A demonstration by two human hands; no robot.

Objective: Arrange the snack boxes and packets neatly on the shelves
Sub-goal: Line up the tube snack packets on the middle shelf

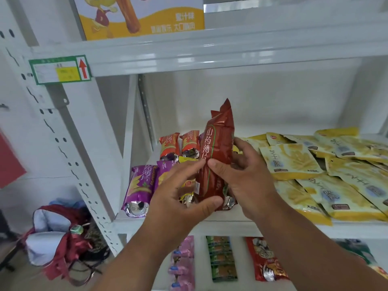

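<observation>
A person stands at a white metal shelving unit (189, 57) and holds a tall, dark red foil snack packet with white lettering (216, 156) upright over the front of the middle shelf. The left hand (180, 198) grasps the packet's lower end, thumb curled under its bottom edge and fingers reaching along its left side; the right hand (245, 175) clasps it from the right, thumb pressed on the front and fingers wrapped behind. Just left of the packet, purple foil packets (139, 187) lie on the shelf with their silver ends facing outward, and two orange-red foil packets (178, 144) lie behind them. To the right, flat yellow packets (315, 164) spread in a loose, overlapping heap. On the shelf above sits a yellow-and-white carton printed with a cartoon figure (142, 15), and a green-bordered label with a red arrow (59, 69) is stuck to the shelf edge. Pink, green and red packets (223, 258) lie on the shelf below. A red and white bag (54, 234) rests on the floor at the left.
</observation>
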